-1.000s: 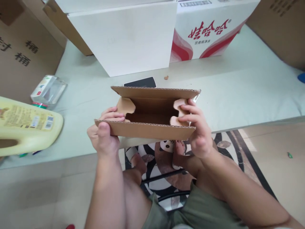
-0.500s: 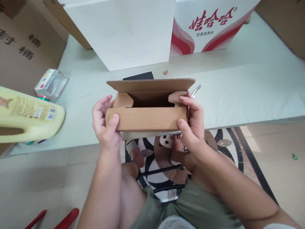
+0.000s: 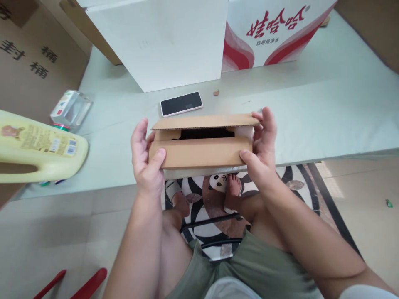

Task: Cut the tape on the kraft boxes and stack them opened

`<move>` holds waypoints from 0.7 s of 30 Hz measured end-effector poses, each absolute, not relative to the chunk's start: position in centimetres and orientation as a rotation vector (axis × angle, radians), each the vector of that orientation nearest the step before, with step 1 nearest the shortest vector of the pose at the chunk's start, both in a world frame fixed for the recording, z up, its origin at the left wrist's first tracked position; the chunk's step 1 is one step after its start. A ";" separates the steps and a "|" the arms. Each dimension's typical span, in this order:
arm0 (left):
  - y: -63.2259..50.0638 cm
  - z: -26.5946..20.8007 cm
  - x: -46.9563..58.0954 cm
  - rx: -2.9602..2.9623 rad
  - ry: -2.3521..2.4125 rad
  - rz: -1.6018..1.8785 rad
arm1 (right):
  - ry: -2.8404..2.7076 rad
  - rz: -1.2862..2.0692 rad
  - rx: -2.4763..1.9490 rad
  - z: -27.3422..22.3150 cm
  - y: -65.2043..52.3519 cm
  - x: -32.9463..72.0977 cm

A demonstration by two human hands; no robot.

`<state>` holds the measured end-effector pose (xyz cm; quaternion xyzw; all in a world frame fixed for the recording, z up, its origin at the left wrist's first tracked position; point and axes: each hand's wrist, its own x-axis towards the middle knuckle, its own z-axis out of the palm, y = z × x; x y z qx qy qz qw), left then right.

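A small brown cardboard box (image 3: 202,153) is held up between my two hands at the table's near edge. My left hand (image 3: 147,160) grips its left end, thumb on the front panel and fingers behind. Around the right end is my right hand (image 3: 263,145), its thumb on the front and its fingers raised along the side, near the lid. The lid flap (image 3: 204,121) tilts forward over the opening, leaving a dark gap. Part of the small side flaps shows inside; the bottom of the box is hidden.
Behind the box a phone (image 3: 181,104) lies on the pale green tabletop (image 3: 318,112). A white carton (image 3: 158,45) and a red-and-white carton (image 3: 277,37) stand farther back. At left are a yellow jug (image 3: 43,145) and a clear plastic container (image 3: 71,108).
The lid flap has swung forward and down, narrowing the opening. Both hands and the box have shifted slightly right, and the whole phone now shows behind them.
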<state>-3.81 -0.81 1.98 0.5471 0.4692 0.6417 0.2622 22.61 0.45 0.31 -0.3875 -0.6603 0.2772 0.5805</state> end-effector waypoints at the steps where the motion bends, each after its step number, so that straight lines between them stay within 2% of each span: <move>1: -0.8 2.0 -3.8 1.498 1.292 1.724 | -1.549 0.629 -0.911 0.2 0.4 22.7; 14: -0.7 2.4 -3.4 1.625 1.310 1.745 | -1.595 0.427 -1.006 0.0 0.5 22.8; 21: -0.9 2.1 -3.8 1.623 1.298 1.676 | -1.563 0.537 -0.939 -0.1 0.2 22.2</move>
